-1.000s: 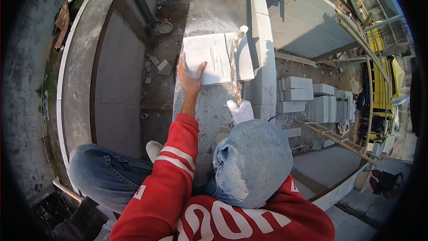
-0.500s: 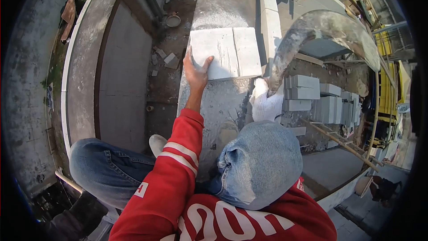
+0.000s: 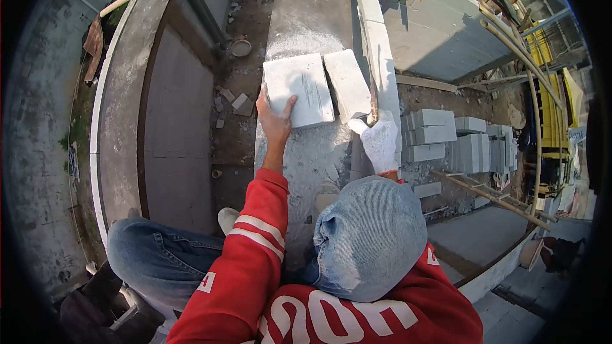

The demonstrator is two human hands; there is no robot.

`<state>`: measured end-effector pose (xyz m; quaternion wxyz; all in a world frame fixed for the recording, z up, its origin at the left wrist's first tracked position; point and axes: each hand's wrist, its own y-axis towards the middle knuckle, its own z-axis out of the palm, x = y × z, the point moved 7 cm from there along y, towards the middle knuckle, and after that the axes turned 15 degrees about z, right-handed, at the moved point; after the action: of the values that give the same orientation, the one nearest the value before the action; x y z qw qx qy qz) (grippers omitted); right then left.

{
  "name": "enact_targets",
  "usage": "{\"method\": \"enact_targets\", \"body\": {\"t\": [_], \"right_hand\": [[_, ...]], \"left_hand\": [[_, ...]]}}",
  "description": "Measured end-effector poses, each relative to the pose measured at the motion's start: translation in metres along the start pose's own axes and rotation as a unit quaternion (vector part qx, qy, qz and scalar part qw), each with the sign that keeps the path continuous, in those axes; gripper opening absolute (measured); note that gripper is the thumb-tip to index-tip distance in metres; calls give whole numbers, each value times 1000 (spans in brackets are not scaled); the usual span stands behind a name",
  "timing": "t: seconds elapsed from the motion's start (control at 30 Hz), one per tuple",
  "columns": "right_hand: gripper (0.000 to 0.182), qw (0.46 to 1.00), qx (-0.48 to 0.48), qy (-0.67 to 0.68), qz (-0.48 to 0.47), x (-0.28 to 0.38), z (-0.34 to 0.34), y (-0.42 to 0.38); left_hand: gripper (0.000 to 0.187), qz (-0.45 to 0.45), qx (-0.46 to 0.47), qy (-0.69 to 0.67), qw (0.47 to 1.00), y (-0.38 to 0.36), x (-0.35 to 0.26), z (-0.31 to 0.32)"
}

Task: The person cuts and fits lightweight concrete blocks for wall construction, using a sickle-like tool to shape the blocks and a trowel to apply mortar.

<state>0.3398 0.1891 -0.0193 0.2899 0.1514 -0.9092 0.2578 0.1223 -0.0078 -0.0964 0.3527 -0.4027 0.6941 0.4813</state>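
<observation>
A larger piece of white aerated concrete block (image 3: 298,89) lies on top of the wall (image 3: 306,165). My bare left hand (image 3: 275,121) grips its near left corner, fingers down the side and thumb on the scored top. Right of it, a narrower block piece (image 3: 347,85) sits askew, a wedge-shaped gap between the two. My right hand (image 3: 378,142), in a white knit glove, is closed around a machete (image 3: 373,99). The blade shows as a thin strip, nearly edge-on, beside the narrower piece's right side.
A row of pale blocks (image 3: 376,44) runs along the wall's right edge. Below right are stacked blocks (image 3: 435,126) and a bamboo ladder (image 3: 497,199). A round pan (image 3: 241,48) and rubble lie down to the left. My denim-covered knee (image 3: 373,239) rises close to my right hand.
The machete has swung down from its raised position near my face. The narrower piece has separated from the larger one and turned slightly. My left hand keeps its hold.
</observation>
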Motion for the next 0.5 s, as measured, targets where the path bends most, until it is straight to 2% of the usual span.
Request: {"method": "enact_targets", "body": {"t": [0.07, 0.13, 0.2, 0.23, 0.3, 0.33, 0.4, 0.43, 0.5], "right_hand": [[76, 959, -232, -54, -155, 0, -11, 19], [82, 968, -211, -40, -131, -18, 4, 29], [88, 978, -179, -33, -102, -26, 13, 29], [89, 981, -172, 16, -87, -28, 14, 27], [90, 982, -164, 70, -68, -27, 23, 30], [86, 977, -174, 96, -78, -25, 27, 33], [83, 971, -186, 127, -81, -13, 31, 44], [77, 972, -159, 157, -78, -2, 34, 57], [63, 970, -128, 191, -76, 27, 30, 78]], "left_hand": [[87, -1, 32, -37, 999, 10, -3, -3], [88, -3, 63, -74, 995, 27, -3, 3], [88, 121, 17, 157, 980, 48, -19, -10], [88, 123, 24, 160, 979, 61, -19, -8], [87, 119, 163, 134, 970, 94, -15, 16], [87, 120, 168, 139, 969, 110, -12, 19], [99, 77, 352, 113, 926, 134, 4, 47], [99, 81, 358, 116, 923, 149, 5, 52], [108, 4, 504, 99, 858, 155, 9, 68]]}}
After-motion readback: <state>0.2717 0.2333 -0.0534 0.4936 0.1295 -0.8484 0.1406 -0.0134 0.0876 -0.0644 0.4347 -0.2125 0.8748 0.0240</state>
